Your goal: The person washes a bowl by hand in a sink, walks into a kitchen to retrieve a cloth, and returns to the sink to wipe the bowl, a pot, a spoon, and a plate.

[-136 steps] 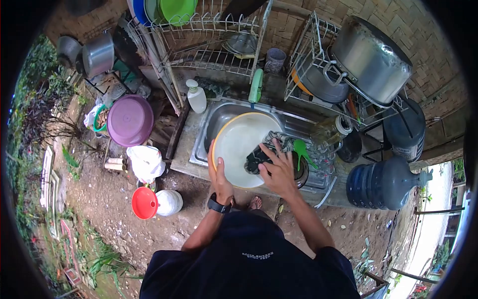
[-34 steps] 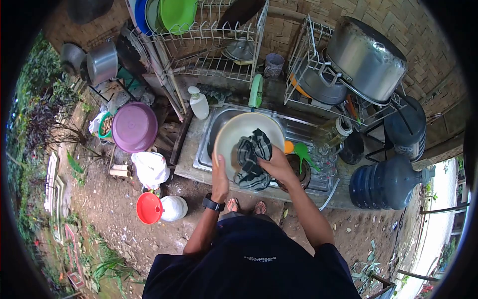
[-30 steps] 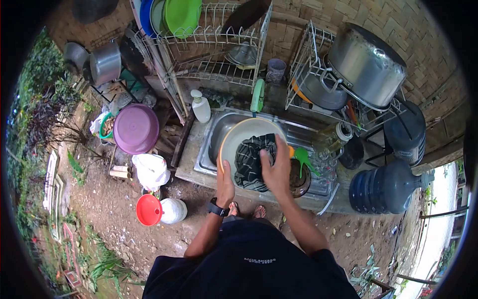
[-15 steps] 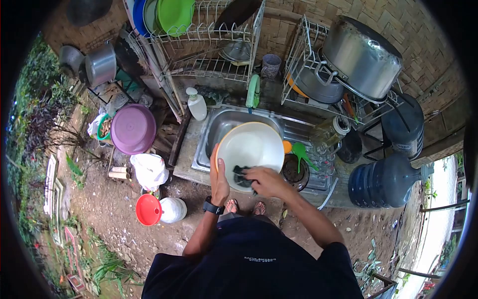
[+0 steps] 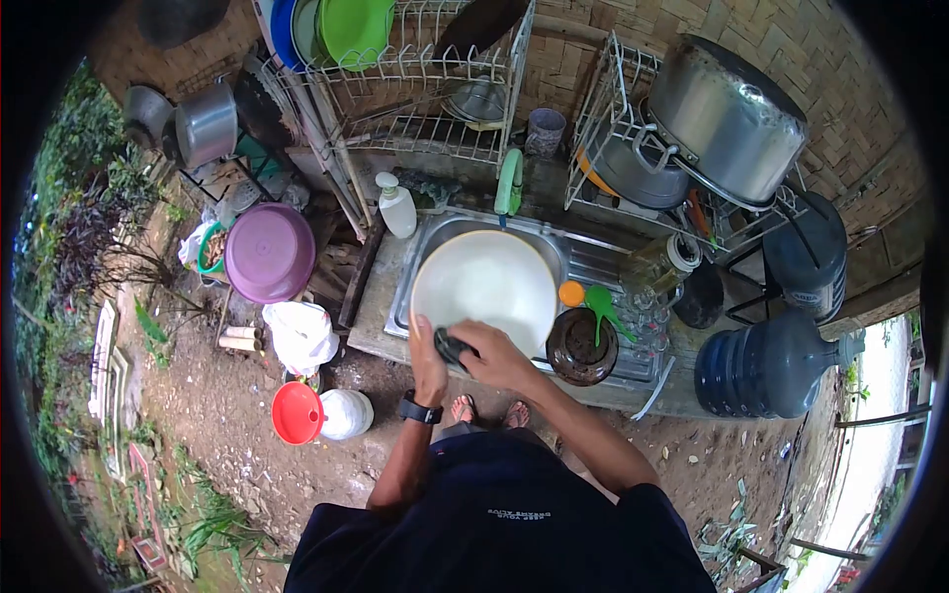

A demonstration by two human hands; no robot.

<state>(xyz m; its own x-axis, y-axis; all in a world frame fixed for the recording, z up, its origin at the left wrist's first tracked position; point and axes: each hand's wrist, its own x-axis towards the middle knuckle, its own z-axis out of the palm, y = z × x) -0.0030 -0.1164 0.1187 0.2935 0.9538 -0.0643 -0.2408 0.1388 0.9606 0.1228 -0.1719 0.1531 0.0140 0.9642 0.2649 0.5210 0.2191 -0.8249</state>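
Observation:
A large white basin (image 5: 484, 287) with a yellowish rim rests over the metal sink (image 5: 403, 296), its inside facing up. My left hand (image 5: 428, 368), with a black watch on its wrist, grips the near-left rim of the basin. In my right hand (image 5: 486, 358) is a dark scrubbing cloth (image 5: 452, 348), held at the near rim close to my left fingers. Behind the basin stands a green faucet (image 5: 509, 184). To the right sit an orange cup (image 5: 571, 293), a green spoon (image 5: 599, 308) and a dark brown bowl (image 5: 578, 351).
A white pump bottle (image 5: 397, 207) stands left of the faucet. Glasses (image 5: 647, 314), a jar (image 5: 660, 263) and a blue water jug (image 5: 766, 366) are on the right. Racks (image 5: 415, 138) hold dishes and a large pot (image 5: 730, 119). A purple basin (image 5: 269, 253) is at left.
The basin has shifted slightly left and tilted differently. My right hand and the cloth have moved left, from inside the basin to its near rim beside my left hand.

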